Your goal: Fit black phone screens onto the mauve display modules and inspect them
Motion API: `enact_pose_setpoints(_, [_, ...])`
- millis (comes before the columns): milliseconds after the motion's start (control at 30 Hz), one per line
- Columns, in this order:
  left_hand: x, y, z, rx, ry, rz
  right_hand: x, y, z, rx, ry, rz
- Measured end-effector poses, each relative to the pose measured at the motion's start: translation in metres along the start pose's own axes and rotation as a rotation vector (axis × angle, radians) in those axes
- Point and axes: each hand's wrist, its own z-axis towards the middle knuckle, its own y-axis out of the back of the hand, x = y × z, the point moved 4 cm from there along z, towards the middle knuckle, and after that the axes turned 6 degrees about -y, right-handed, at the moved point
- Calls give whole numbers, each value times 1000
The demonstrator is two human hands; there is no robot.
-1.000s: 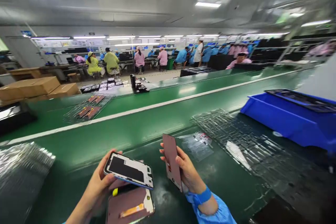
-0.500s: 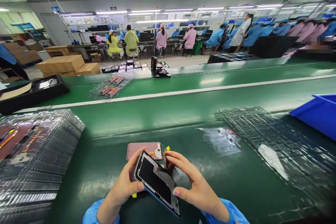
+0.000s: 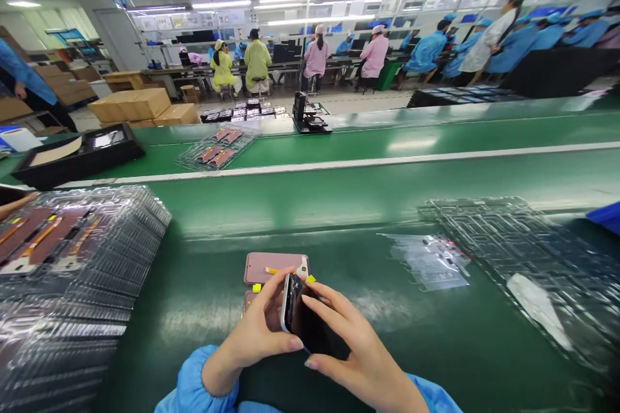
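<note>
Low in the view, in blue sleeves, the left hand (image 3: 261, 329) pinches a phone (image 3: 320, 339) by its rim, thumb at the lower edge and fingers on the upper, while the right hand (image 3: 358, 348) lays its fingers over the dark face and sets its thumb near the lower edge. The phone is held between the two, tilted, above the green bench (image 3: 339, 200). Just beyond the left hand lies a pinkish-brown panel (image 3: 261, 268), with a second panel (image 3: 250, 301) partly hidden in front of it (a small yellow tab (image 3: 256, 288) shows between them). To the left rises a stack of clear trays (image 3: 145, 232), brown panels (image 3: 53, 235) in the top one; to the right are loose clear films (image 3: 419, 264) and a clear tray (image 3: 489, 226) bearing a white scrap (image 3: 537, 310). Past the white stripe (image 3: 339, 166) sit a black box (image 3: 92, 153), another tray (image 3: 217, 150) with four panels and a black fixture (image 3: 310, 119). Farther off, cardboard boxes (image 3: 130, 105) stand at left, and co-workers (image 3: 259, 63) in yellow, pink and blue sit along the far tables.
</note>
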Motion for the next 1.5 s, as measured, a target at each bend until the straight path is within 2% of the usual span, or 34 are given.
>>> enact_pose_setpoints(200, [9,6,-4,-15,30,-4,-1,-2,-2,2,17,-28])
enact_pose_setpoints(533, [2,-1,-1,-1,26,10,4,0,1,-14,6,21])
enact_pose_setpoints(733, [3,0,-2,4,42,77,6,0,-1,-40,78,-89])
enact_pose_setpoints(1000, [6,3,-5,6,-8,172,16,2,-3,-45,187,-309])
enact_pose_setpoints(1500, [-8,-5,-6,120,7,173,34,6,-2,-55,293,-351])
